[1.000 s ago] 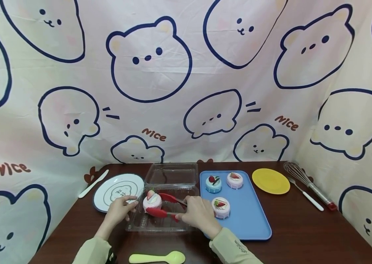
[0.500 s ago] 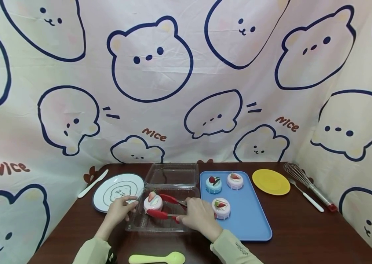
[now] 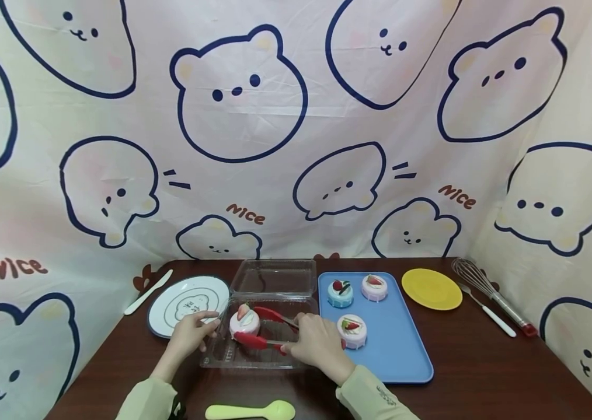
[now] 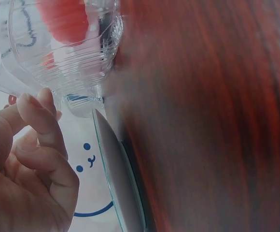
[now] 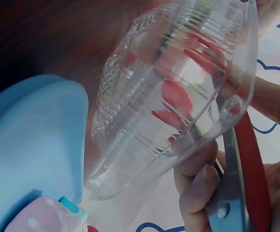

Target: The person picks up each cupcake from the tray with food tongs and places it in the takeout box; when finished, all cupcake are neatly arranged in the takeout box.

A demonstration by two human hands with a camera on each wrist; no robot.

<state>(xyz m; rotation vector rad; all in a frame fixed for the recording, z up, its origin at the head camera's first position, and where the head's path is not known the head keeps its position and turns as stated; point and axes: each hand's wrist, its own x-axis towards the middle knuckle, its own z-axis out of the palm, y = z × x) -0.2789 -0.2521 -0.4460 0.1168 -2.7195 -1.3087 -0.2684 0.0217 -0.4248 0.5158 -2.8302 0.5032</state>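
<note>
My right hand [image 3: 318,345] grips red-tipped metal tongs [image 3: 254,340]. Their red heads lie on either side of a small pink cake [image 3: 244,323] topped with a strawberry, inside the left part of a clear plastic container [image 3: 275,363]. Through the container's ribbed wall, the right wrist view shows the tongs' red tips [image 5: 177,99]. My left hand [image 3: 191,338] holds the container's left rim between thumb and fingers. In the left wrist view, the fingertips [image 4: 46,96] meet right at that rim.
Right of the container, a blue tray [image 3: 396,350] bears a blue cake [image 3: 340,293] and two pinkish cakes [image 3: 351,331]. Around stand a white plate [image 3: 162,309], knife [image 3: 149,293], yellow plate [image 3: 431,289], fork [image 3: 495,318], whisk [image 3: 495,297] and green spoon [image 3: 249,412]. The container's lid [image 3: 274,279] leans back.
The pink cake has shifted very slightly right within the container. Both hands and the tongs stay almost where they were.
</note>
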